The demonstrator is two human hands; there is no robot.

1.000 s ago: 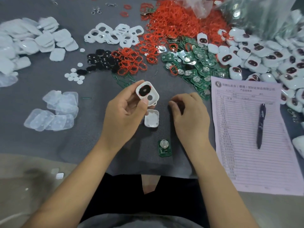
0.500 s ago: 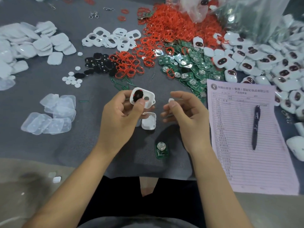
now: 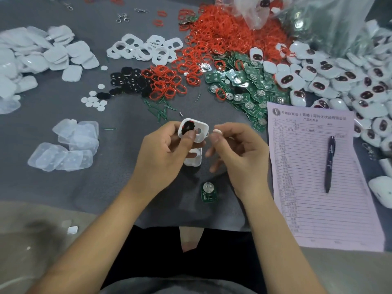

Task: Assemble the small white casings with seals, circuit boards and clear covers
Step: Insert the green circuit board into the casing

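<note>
Two hands raised: left hand (image 3: 163,153) grips casing (image 3: 194,130); right hand (image 3: 237,153) pinches white disc (image 3: 216,131) just beside its edge.

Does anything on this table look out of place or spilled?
Yes. One small white piece lies alone on the bare table edge, off the grey mat, far from the piles. Red rings spill out beside the torn bag.

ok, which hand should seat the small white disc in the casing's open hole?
Right hand: it already pinches the white disc beside the casing, which the left hand holds.
</note>
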